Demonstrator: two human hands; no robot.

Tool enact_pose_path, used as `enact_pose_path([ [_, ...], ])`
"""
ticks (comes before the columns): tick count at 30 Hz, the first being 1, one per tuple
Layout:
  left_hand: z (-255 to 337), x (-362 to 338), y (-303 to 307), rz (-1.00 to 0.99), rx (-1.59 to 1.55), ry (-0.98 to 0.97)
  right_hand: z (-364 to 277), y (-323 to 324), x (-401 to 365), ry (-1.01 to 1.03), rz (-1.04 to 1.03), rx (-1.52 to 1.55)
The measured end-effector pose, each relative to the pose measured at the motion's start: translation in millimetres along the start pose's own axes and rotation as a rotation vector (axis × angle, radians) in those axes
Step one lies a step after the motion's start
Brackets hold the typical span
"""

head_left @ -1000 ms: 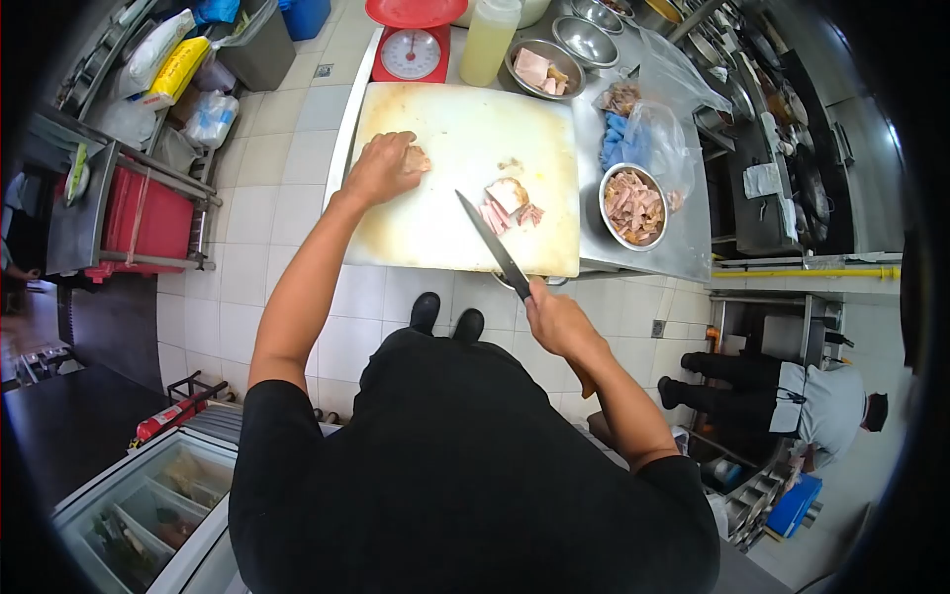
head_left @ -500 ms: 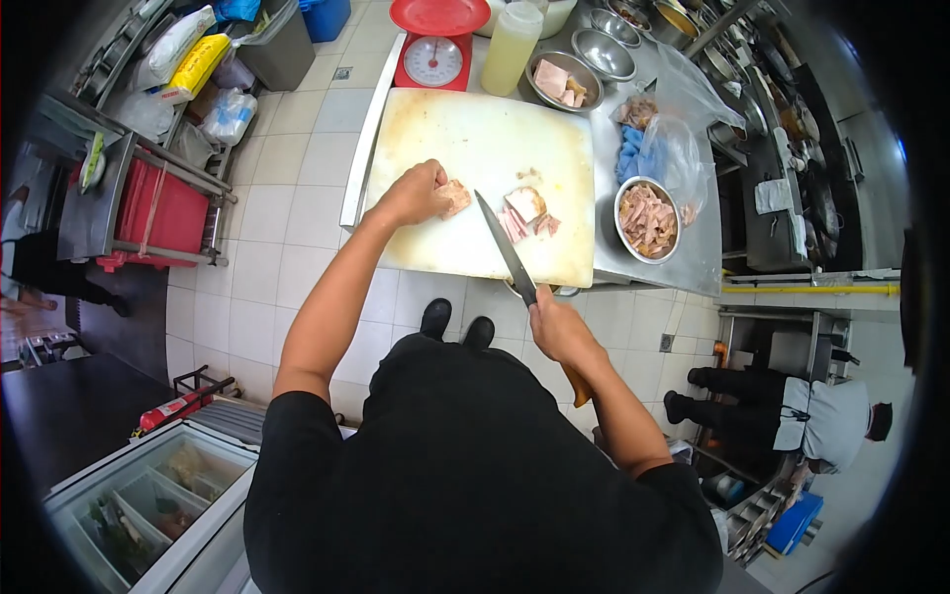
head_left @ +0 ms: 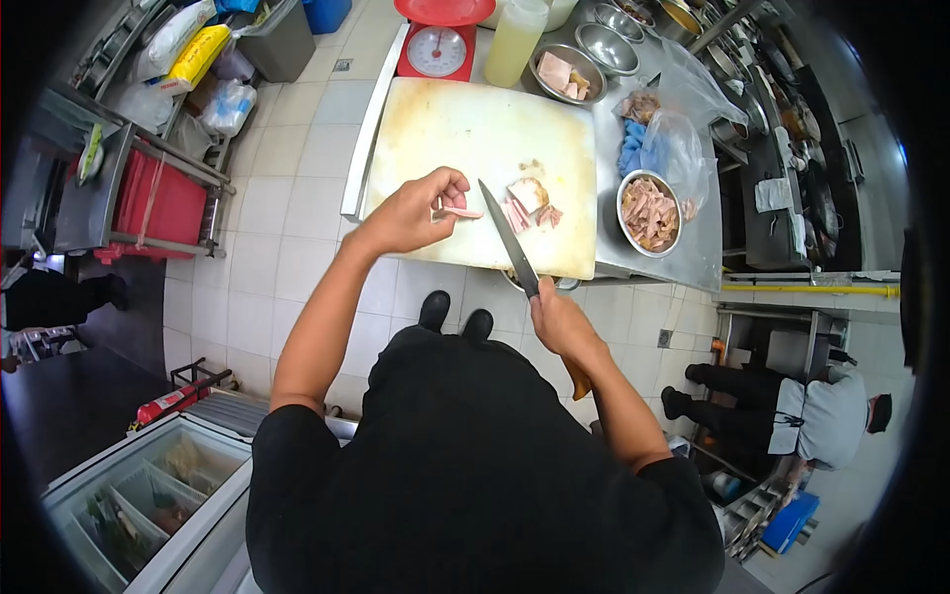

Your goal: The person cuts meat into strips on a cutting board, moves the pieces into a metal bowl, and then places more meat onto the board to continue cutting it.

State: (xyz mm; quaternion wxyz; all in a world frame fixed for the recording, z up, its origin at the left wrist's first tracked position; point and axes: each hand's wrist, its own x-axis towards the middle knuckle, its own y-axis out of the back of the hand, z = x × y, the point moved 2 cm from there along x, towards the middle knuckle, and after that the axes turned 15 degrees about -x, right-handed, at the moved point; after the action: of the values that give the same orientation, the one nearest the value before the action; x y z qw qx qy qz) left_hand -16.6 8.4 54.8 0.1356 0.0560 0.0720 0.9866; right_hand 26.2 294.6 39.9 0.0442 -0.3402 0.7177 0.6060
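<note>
My left hand is closed on a thin slice of meat, seen edge-on, over the near left part of the white cutting board. My right hand grips a knife at the board's near edge, its blade pointing up and to the left across the board. To the right of the blade lies a pale block of meat with a browned edge. Pink cut strips and small pieces lie beside it.
A steel bowl of cut meat stands right of the board. Behind it are a bowl with meat chunks, a bottle of yellowish liquid and a red scale. Another person stands at the right; a chest freezer is lower left.
My left hand has drawn nearer to me and turned, tipping the meat slice from flat to edge-on. The knife and my right hand have hardly moved.
</note>
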Motion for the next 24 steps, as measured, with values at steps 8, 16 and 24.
enact_pose_path([
  [8, -55, 8, -4, 0.143, 0.175, -0.013, -5, 12, 5, 0.048, 0.038, 0.002],
  [16, -58, -10, -49, 0.228, 0.440, -0.132, -3, 25, -4, 0.061, -0.034, -0.085],
  [24, -70, -8, -41, 0.202, 0.265, -0.212, -3, 23, 4, 0.053, 0.001, -0.150],
])
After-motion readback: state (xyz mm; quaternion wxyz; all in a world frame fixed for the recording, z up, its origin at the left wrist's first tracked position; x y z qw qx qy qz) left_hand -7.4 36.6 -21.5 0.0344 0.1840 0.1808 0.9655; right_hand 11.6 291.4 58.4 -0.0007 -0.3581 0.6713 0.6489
